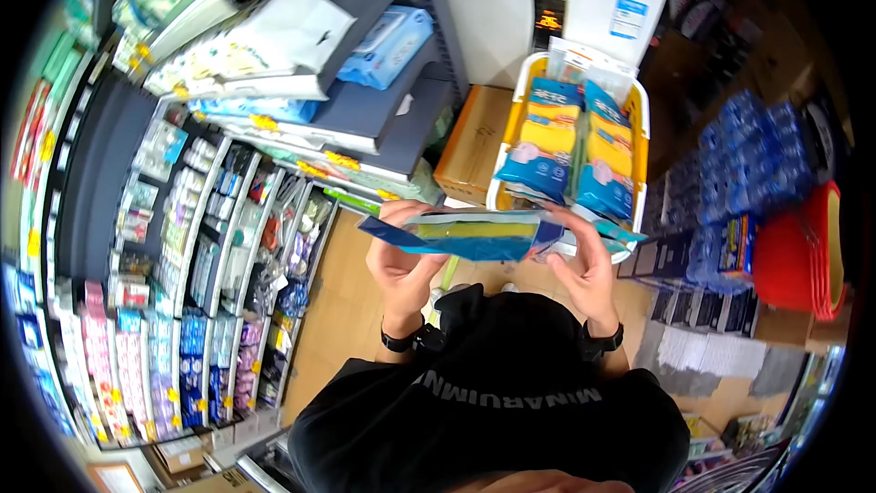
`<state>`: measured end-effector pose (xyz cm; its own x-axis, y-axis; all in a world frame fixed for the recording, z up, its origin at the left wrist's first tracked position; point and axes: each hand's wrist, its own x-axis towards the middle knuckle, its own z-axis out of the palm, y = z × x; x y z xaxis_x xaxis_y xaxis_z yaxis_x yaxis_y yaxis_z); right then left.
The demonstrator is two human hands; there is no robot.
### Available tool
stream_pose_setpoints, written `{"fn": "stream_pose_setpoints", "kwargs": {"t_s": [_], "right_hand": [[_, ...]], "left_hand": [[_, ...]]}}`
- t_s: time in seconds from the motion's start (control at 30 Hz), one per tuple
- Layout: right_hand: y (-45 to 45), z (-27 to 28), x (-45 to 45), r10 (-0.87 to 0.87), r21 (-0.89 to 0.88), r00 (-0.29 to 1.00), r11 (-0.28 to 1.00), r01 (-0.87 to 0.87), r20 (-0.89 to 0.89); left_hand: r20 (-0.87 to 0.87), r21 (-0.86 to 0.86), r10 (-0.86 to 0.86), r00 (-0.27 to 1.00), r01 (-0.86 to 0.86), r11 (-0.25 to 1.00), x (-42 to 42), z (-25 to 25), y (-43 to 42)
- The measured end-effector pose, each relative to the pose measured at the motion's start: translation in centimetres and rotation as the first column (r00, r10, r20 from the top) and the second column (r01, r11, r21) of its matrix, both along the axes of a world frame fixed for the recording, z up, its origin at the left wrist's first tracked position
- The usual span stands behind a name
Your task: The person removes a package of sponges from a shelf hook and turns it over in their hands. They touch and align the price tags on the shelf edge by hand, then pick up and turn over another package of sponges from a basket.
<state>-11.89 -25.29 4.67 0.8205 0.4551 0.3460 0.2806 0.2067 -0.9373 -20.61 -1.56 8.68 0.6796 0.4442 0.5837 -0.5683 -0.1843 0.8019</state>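
Note:
Both hands hold a flat blue-and-yellow package up in front of my chest, seen nearly edge-on. My left hand grips its left end, with the thumb below and the fingers partly behind it. My right hand pinches the right end between thumb and fingers. Just beyond the package stands a yellow basket with a white rim. Inside it, similar blue-and-yellow packages stand in two rows, a left one and a right one.
Shelves of packaged goods line the left side, with a blue wipes pack on an upper one. A cardboard box sits left of the basket, a white appliance behind. Bottled water and red buckets are at right.

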Motion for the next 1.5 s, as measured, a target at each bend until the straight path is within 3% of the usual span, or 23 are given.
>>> {"fn": "stream_pose_setpoints", "kwargs": {"t_s": [0.23, 0.3, 0.6, 0.77, 0.87, 1.23, 1.3, 1.5], "right_hand": [[5.4, -1.3, 0.0, 0.185, -0.053, 0.983, 0.981, -0.186, -0.015], [7.1, -1.1, -0.1, 0.288, -0.062, 0.954, 0.954, -0.294, -0.085], [16.3, -0.4, -2.3, 0.589, 0.050, 0.758, 0.797, -0.602, -0.280], [22.8, 0.2, -5.3, 0.700, 0.039, 0.642, 0.685, -0.728, -0.313], [26.7, 0.2, -7.6, 0.693, 0.061, 0.587, 0.666, -0.743, -0.418], [39.2, -0.3, -15.9, 0.810, 0.054, 0.472, 0.520, -0.852, -0.349], [40.4, -0.6, -17.0, 0.836, 0.008, 0.490, 0.507, -0.862, -0.248], [42.5, 0.5, -19.8, 0.842, -0.054, 0.479, 0.481, -0.875, -0.249]], "left_hand": [[0.041, -0.240, 0.113, 0.993, -0.100, 0.966, -3.4, -0.4, 2.5], [-0.037, -0.334, 0.181, 0.983, -0.183, 0.925, -4.7, -0.3, 3.1], [-0.326, -0.281, 0.499, 0.803, -0.586, 0.760, -12.0, -0.7, 7.6], [-0.293, -0.357, 0.601, 0.744, -0.668, 0.653, -17.1, -2.0, 11.0], [-0.359, -0.367, 0.574, 0.736, -0.677, 0.638, -20.2, -3.0, 12.9], [-0.364, -0.318, 0.744, 0.561, -0.825, 0.467, -29.0, -4.0, 19.5], [-0.356, -0.335, 0.742, 0.568, -0.819, 0.466, -30.5, -4.3, 20.6], [-0.362, -0.367, 0.721, 0.591, -0.801, 0.473, -33.3, -5.6, 22.9]]}}
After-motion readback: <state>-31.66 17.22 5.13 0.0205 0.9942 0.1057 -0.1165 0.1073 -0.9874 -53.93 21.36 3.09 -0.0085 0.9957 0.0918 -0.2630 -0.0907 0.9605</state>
